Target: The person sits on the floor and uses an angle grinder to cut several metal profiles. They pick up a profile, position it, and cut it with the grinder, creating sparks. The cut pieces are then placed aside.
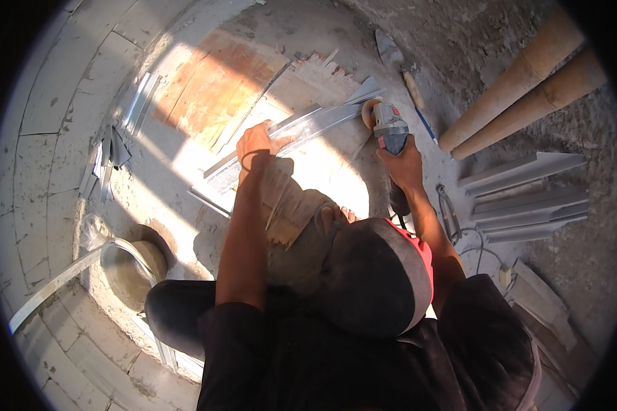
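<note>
The metal strip (320, 123) lies slanting over boards on the floor in front of you, the fingers of your left hand (256, 144) gripping it. Your right hand (402, 163) has its fingers wrapped around the grinder (392, 130), whose disc sits at the strip's far end; you can't tell if they touch. Just beyond the grinder lies a wooden-handled tool (413, 89). Bamboo poles (521, 79) and stacked metal pieces (528, 198) crowd your right; a bucket (134, 245) stands at your left.

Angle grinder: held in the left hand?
No, the right hand grips the angle grinder; the left hand is on the metal channel.
</note>
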{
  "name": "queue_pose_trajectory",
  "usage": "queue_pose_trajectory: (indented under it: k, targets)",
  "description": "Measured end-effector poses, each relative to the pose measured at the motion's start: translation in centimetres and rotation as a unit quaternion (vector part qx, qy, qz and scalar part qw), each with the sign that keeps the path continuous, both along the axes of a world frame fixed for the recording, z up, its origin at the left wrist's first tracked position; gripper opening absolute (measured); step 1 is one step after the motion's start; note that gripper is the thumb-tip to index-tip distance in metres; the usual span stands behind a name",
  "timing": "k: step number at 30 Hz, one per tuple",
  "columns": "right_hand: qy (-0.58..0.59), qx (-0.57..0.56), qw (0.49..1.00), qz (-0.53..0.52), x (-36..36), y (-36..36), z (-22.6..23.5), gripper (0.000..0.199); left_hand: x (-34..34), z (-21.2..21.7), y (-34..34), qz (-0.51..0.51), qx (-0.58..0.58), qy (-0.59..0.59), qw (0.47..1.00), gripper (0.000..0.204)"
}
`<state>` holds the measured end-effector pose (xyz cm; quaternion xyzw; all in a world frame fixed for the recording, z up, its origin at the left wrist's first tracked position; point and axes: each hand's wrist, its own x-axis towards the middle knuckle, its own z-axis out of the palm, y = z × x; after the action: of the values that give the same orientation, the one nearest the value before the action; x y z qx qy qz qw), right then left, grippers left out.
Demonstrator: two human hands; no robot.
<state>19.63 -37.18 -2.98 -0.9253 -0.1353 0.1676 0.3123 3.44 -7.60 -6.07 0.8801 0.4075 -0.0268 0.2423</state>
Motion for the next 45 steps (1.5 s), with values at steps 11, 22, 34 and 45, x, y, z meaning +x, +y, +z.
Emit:
queue_pose_trajectory:
  k: [11, 22, 34, 45]
  targets:
    - [0.239, 0.278, 0.923, -0.121, 1.1, -8.7, 4.6, 0.061, -1.1, 4.5, 2.4, -0.045, -0.175, 0.011, 0.983, 0.070]
    - [0.324, 0.381, 0.846, -0.185, 1.6, -6.5, 4.0, 0.061, -1.5, -0.4, 3.0, -0.039, -0.065, 0.012, 0.997, 0.090]
    - [0.382, 0.408, 0.816, -0.148, 0.5, -8.4, 3.3, 0.059, 2.1, -1.0, 2.1, -0.170, 0.088, 0.186, 0.964, 0.114]
    - [0.419, 0.602, 0.679, -0.004, -1.0, -10.2, 6.5, 0.072, 1.1, 7.4, 8.0, -0.123, 0.087, -0.086, 0.985, 0.093]
